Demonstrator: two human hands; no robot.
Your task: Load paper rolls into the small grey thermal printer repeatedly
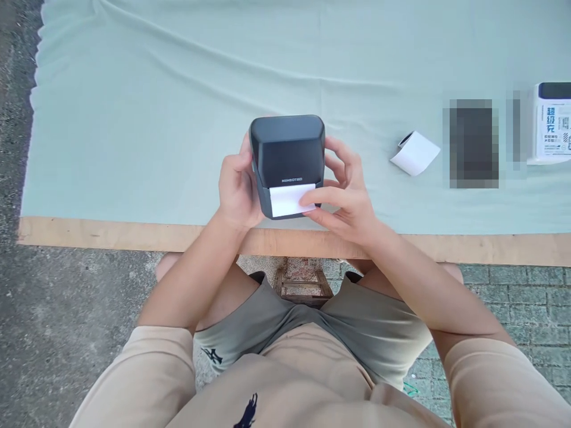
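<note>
A black label printer (pixel 288 148) with a domed lid is held up above the table near its front edge. White label paper (pixel 288 201) sticks out of its front slot. My left hand (pixel 236 187) is closed around the printer's left side, its fingertips hidden behind the casing. At the right side my right hand (pixel 343 193) has its index finger and thumb on the right end of the paper. The other right fingers curl by the printer's right edge.
A small roll of white label paper (pixel 416 153) lies to the right, its end unrolled. Past it are a pixelated dark rectangle (pixel 473 142) and a white box with blue lettering (pixel 553 128). A pale green cloth (pixel 156 148) covers the table, leaving a bare wooden front edge (pixel 111 236).
</note>
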